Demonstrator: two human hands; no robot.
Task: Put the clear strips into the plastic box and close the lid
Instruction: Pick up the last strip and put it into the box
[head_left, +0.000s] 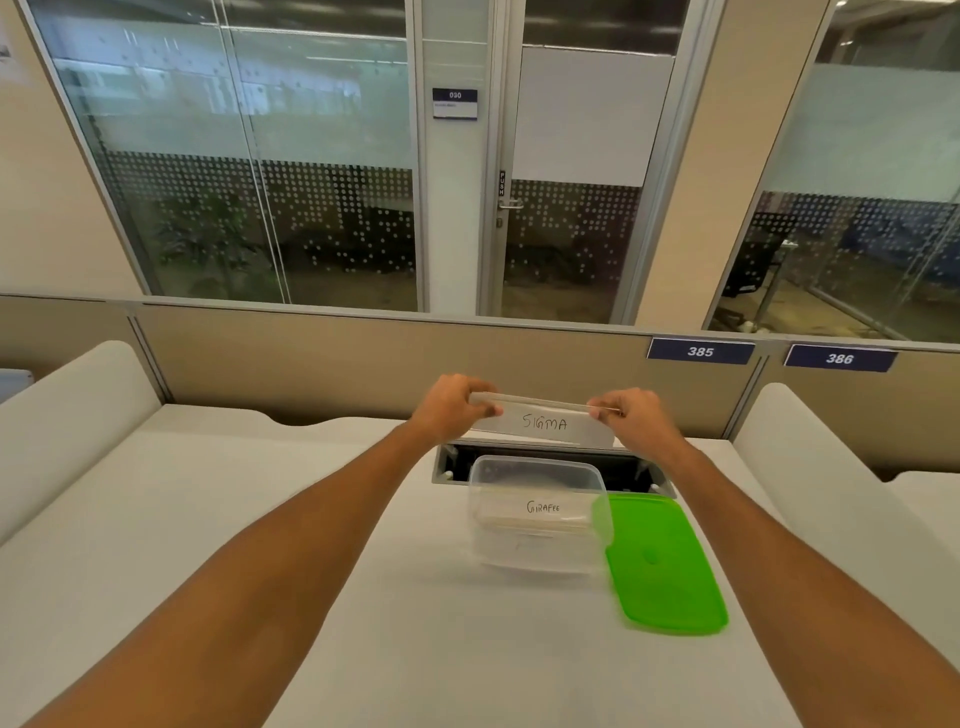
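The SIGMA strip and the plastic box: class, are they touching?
Apart. The head view shows both hands, left and right, holding the SIGMA strip up beyond the box, with the dark desk slot visible between them.

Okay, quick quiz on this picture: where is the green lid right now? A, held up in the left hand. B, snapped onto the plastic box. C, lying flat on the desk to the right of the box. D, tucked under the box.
C: the green lid lies flat on the white desk just right of the open plastic box, while both hands hold up the strip marked SIGMA.
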